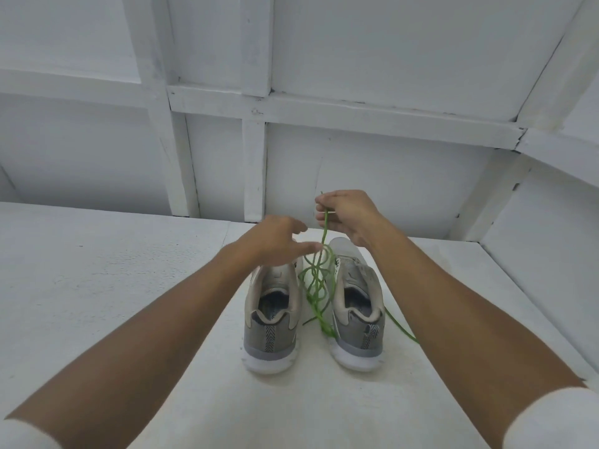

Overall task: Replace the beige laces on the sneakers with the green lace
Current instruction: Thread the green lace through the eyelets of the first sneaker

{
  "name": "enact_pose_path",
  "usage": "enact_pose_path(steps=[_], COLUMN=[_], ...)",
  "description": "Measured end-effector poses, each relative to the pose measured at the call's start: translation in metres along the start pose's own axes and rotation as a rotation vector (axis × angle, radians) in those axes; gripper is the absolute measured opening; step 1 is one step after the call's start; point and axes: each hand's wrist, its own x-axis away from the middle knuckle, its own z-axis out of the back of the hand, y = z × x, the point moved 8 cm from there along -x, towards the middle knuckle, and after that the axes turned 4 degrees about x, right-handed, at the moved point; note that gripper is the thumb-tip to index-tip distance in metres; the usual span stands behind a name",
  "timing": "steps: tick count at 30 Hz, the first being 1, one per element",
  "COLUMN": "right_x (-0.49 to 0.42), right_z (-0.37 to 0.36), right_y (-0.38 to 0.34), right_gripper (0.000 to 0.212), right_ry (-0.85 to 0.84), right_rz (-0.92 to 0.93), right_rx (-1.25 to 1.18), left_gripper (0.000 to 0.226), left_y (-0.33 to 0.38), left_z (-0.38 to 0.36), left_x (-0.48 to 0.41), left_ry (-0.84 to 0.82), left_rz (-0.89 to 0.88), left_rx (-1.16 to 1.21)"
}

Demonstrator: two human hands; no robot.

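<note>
From my feed, right hand (348, 218) is pinching the green lace (316, 286) up over the sneakers (270, 322) on the desk (97, 286). Left hand (275, 241) is spread loose, just beside the strand.

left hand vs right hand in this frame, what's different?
The right hand pinches the green lace near its end, fingers curled; the left hand holds nothing, fingers stretched toward the hanging lace, contact unclear. The right hand is higher, above the toe of the right sneaker; the left hand is lower, above the left sneaker. Shared: both bare, both raised over the pair.
</note>
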Motion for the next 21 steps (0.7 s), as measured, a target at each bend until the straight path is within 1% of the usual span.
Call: enact_pose_path(steps=[2, 4, 6, 8, 10, 11, 13, 16, 21], right_x=[-0.004, -0.007, -0.010, -0.015, -0.018, -0.019, -0.019, -0.022, -0.026], right_z=[-0.005, -0.013, -0.024, -0.030, -0.036, -0.039, -0.043, -0.046, -0.053], right_y=[0.008, 0.020, 0.035, 0.047, 0.053, 0.054, 0.054, 0.054, 0.060], right_gripper=[0.009, 0.015, 0.020, 0.015, 0.018, 0.021, 0.018, 0.014, 0.014], right_ry=[0.004, -0.018, -0.069, -0.084, -0.085, -0.090, -0.101, -0.118, -0.127], right_rz=[-0.020, -0.049, -0.081, -0.039, 0.034, 0.066, 0.116, 0.146, 0.154], right_rx=[0.067, 0.164, 0.245, 0.467, 0.701, 0.791, 0.924, 1.013, 1.064], left_gripper=[0.054, 0.039, 0.030, 0.026, 0.024, 0.024, 0.023, 0.021, 0.018], left_y=[-0.013, -0.026, -0.037, -0.046, -0.055, -0.059, -0.065, -0.071, -0.075], left_z=[0.007, 0.010, 0.003, -0.012, -0.028, -0.034, -0.041, -0.043, -0.045], left_x=[-0.007, -0.014, -0.024, -0.033, -0.040, -0.043, -0.046, -0.050, -0.053], left_ry=[0.037, 0.061, 0.036, -0.036, -0.088, -0.098, -0.082, -0.037, -0.003], left_rz=[0.011, 0.050, 0.103, 0.153, 0.191, 0.205, 0.224, 0.239, 0.254], left_rx=[-0.015, -0.038, -0.081, -0.127, -0.145, -0.142, -0.107, -0.041, 0.009])
